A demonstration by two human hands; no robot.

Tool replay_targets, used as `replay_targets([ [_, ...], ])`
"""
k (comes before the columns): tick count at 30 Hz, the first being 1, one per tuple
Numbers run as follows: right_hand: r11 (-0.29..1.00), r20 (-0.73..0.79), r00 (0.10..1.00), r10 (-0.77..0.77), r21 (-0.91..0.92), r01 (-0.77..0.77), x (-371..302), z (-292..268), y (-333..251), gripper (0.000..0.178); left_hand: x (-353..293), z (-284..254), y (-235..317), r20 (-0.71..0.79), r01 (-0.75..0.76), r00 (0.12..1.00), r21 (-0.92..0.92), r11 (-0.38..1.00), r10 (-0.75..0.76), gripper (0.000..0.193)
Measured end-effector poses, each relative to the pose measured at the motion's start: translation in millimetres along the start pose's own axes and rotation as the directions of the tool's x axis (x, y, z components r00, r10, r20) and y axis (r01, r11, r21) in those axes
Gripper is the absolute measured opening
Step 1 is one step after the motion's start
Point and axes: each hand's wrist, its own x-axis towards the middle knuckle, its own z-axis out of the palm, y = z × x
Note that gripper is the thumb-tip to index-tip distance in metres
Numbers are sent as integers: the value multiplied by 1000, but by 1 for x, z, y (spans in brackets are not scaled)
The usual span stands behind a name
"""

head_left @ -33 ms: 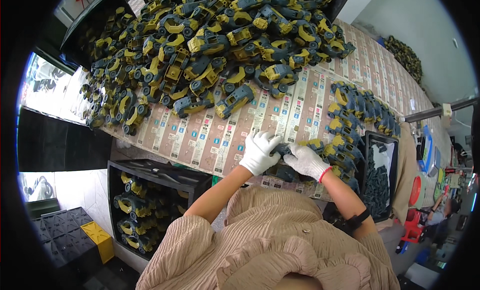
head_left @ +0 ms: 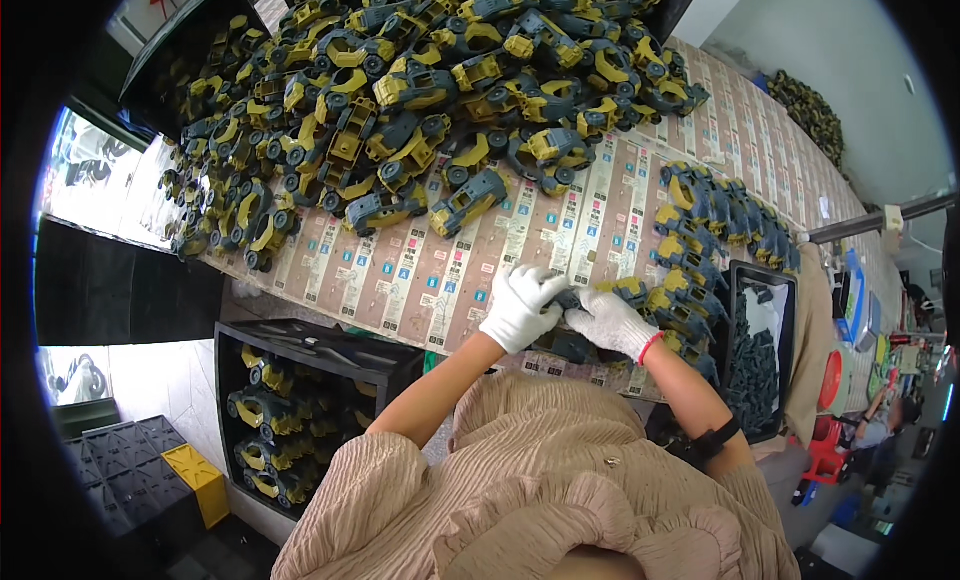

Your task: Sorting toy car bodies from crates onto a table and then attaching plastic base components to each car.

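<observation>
Both my hands wear white knit gloves and meet near the front edge of the table. My left hand (head_left: 518,308) has its fingers bent around the left side of a dark grey toy car (head_left: 566,300), which is mostly hidden by the gloves. From the right, my right hand (head_left: 614,326) grips the same toy car, fingertips close to the left hand's. Just below the hands, partly covered, lies another dark toy car (head_left: 568,346). Beyond the right hand is a yellow and grey toy car (head_left: 626,288), at the end of a group of toy cars (head_left: 682,298).
A large heap of yellow and grey toy cars (head_left: 400,90) covers the far left of the paper-covered table (head_left: 440,290). At right stands a black bin (head_left: 786,360) of small dark parts (head_left: 752,365). A black crate (head_left: 300,335) holding toy cars stands left below the table.
</observation>
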Motion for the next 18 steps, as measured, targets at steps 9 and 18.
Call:
replay_targets([
  [9,931,58,981,187,-330,-158,-4,-16,-23,39,-2,1,-2,6,-35,999,-173,984,37,34],
  [18,991,-7,991,132,27,-132,4,10,21,29,-14,28,-12,-165,50,984,-128,991,-71,33],
])
